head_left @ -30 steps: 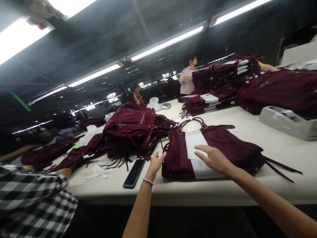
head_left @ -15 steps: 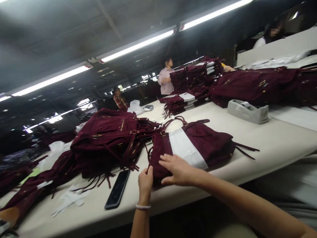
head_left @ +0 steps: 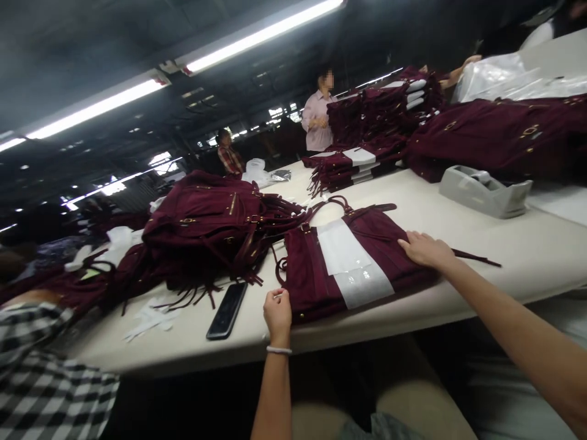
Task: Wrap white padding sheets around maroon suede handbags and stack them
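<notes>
A burgundy handbag (head_left: 312, 281) lies flat before me on the cream table, with a white paper band (head_left: 367, 287) around its middle. Its handles point away from me, and thin strap ends stick out on the right. My left hand (head_left: 277, 315), wearing a pale wristband, is closed at the bag's lower left edge. Whether it has cloth between its fingers, I cannot make out. On the bag's right end rests my right hand (head_left: 426, 250), with its fingers stretched out over the fabric.
Left of the bag are a heap of burgundy bags (head_left: 202, 226), a black phone (head_left: 227, 310) and white gloves (head_left: 149, 318). A grey tape dispenser (head_left: 486, 192) stands right, near banded bag stacks (head_left: 362, 156). A checked sleeve (head_left: 50, 360) shows at lower left; other people stand farther back.
My right hand has moved from the bag's left part to its right end. The left hand stays by the left edge. A person's checked sleeve has come in at lower left, and the view has shifted.
</notes>
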The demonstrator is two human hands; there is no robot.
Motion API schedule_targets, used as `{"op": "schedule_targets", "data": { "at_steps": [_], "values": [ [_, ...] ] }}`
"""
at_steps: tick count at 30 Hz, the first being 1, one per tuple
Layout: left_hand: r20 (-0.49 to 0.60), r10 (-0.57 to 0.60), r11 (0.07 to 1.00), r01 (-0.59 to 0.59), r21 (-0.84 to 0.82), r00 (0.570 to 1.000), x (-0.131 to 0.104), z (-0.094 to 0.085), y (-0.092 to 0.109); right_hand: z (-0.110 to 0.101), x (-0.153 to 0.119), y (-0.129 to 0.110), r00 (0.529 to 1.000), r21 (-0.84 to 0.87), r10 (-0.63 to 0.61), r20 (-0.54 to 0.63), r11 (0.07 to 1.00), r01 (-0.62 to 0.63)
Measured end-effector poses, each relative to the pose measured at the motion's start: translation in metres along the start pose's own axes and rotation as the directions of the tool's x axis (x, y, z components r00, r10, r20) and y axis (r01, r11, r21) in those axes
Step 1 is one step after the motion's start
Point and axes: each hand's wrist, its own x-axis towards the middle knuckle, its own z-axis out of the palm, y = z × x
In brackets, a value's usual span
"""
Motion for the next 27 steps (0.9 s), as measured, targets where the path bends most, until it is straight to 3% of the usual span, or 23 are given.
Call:
{"op": "schedule_targets", "data": {
  "at_steps": [2, 4, 5, 7, 9, 11, 13, 14, 16, 17, 18, 20, 21, 22, 23, 25, 26, 27],
  "values": [
    [-0.001, -0.016, 1.000, 0.016, -0.014, 1.000, 0.000, -0.001, 0.001, 0.002, -0.002, 0.003, 1.000, 0.012, -0.011, -0.003, 1.000, 0.011],
    [0.052, -0.035, 0.998, 0.038, -0.043, 0.998, 0.004, -0.006, 0.005, -0.001, -0.005, 0.000, 0.989, 0.002, -0.065, -0.136, 0.998, 0.066],
    [0.102, -0.049, 0.997, 0.056, -0.062, 0.994, 0.006, -0.008, 0.009, -0.004, -0.007, -0.005, 0.960, -0.008, -0.109, -0.256, 0.994, 0.111],
    [0.226, -0.088, 0.988, 0.113, -0.103, 0.970, 0.010, -0.014, 0.017, -0.009, -0.015, -0.025, 0.844, 0.005, -0.216, -0.491, 0.968, 0.251],
    [0.346, -0.132, 0.971, 0.193, -0.145, 0.929, 0.012, -0.019, 0.025, -0.013, -0.026, -0.057, 0.757, 0.107, -0.315, -0.572, 0.887, 0.450],
    [0.447, -0.162, 0.943, 0.271, -0.192, 0.880, 0.010, -0.023, 0.034, -0.017, -0.041, -0.096, 0.759, 0.294, -0.421, -0.496, 0.741, 0.603],
    [0.529, -0.162, 0.912, 0.331, -0.243, 0.833, 0.004, -0.027, 0.041, -0.017, -0.059, -0.133, 0.743, 0.445, -0.582, -0.332, 0.598, 0.667],
    [0.560, -0.149, 0.896, 0.351, -0.273, 0.815, 0.000, -0.028, 0.044, -0.015, -0.070, -0.149, 0.700, 0.479, -0.678, -0.225, 0.549, 0.685],
    [0.597, -0.099, 0.866, 0.365, -0.343, 0.796, -0.010, -0.028, 0.050, -0.002, -0.094, -0.171, 0.565, 0.436, -0.825, 0.006, 0.511, 0.741],
    [0.604, -0.064, 0.850, 0.360, -0.384, 0.795, -0.014, -0.027, 0.054, 0.007, -0.107, -0.178, 0.529, 0.361, -0.844, 0.090, 0.522, 0.773],
    [0.602, -0.024, 0.834, 0.348, -0.429, 0.798, -0.018, -0.026, 0.059, 0.018, -0.119, -0.182, 0.540, 0.263, -0.834, 0.114, 0.549, 0.793],
    [0.580, 0.064, 0.794, 0.311, -0.522, 0.812, -0.023, -0.024, 0.075, 0.033, -0.137, -0.183, 0.617, 0.082, -0.785, -0.057, 0.612, 0.786],
    [0.563, 0.110, 0.771, 0.287, -0.569, 0.819, -0.024, -0.024, 0.088, 0.034, -0.143, -0.181, 0.622, 0.037, -0.754, -0.213, 0.629, 0.776],
    [0.544, 0.157, 0.746, 0.262, -0.612, 0.825, -0.024, -0.025, 0.104, 0.029, -0.146, -0.178, 0.592, 0.024, -0.718, -0.367, 0.629, 0.777],
    [0.523, 0.202, 0.719, 0.238, -0.653, 0.828, -0.024, -0.030, 0.124, 0.015, -0.145, -0.174, 0.548, 0.031, -0.673, -0.498, 0.617, 0.786],
    [0.493, 0.329, 0.636, 0.197, -0.746, 0.805, -0.026, -0.045, 0.168, -0.035, -0.136, -0.165, 0.490, 0.092, -0.542, -0.683, 0.602, 0.793],
    [0.475, 0.413, 0.573, 0.184, -0.799, 0.777, -0.029, -0.055, 0.189, -0.069, -0.128, -0.161, 0.505, 0.150, -0.436, -0.745, 0.628, 0.764],
    [0.437, 0.540, 0.469, 0.174, -0.866, 0.720, -0.033, -0.066, 0.209, -0.104, -0.118, -0.158, 0.518, 0.228, -0.309, -0.798, 0.640, 0.734]
  ]
}}
